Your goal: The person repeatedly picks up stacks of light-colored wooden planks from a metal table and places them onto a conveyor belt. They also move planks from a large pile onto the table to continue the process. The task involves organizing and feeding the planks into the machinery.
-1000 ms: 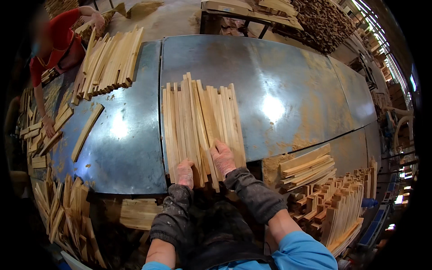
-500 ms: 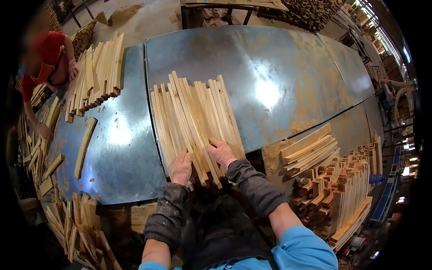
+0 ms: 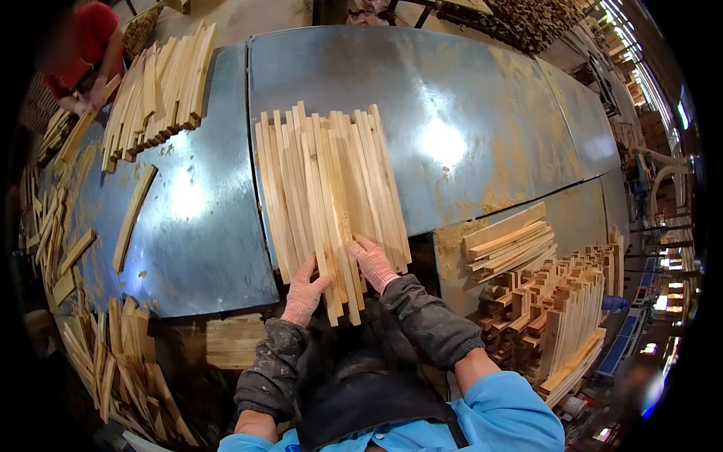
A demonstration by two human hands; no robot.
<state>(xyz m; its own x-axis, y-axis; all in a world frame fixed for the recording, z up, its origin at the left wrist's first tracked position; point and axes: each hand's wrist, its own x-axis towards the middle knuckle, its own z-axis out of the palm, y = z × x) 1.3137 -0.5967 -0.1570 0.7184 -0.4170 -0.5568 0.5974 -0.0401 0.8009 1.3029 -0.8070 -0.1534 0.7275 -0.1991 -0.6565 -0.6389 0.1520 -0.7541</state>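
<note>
A layer of pale wooden strips (image 3: 282, 196) lies side by side on the metal table in front of me. Several strips (image 3: 331, 218) in the middle lie on top, their near ends jutting past the others over the table's front edge. My left hand (image 3: 303, 294), in a pinkish work glove, presses against the left side of these upper strips near their close ends. On their right side, my gloved right hand (image 3: 371, 261) has its fingers curled over the strips. Both hands are closed, with the strips between them.
At the far left a co-worker in red (image 3: 86, 53) handles a strip beside another strip pile (image 3: 162, 90). One loose strip (image 3: 134, 218) lies on the left tabletop (image 3: 218, 256). Offcuts (image 3: 124, 361) heap at lower left. Stacked wood pieces (image 3: 557, 301) stand at right, sawdust around.
The upper middle strips have straightened from a leftward slant and slid toward me, both hands staying at their near ends. The co-worker's hands have come together on a strip.
</note>
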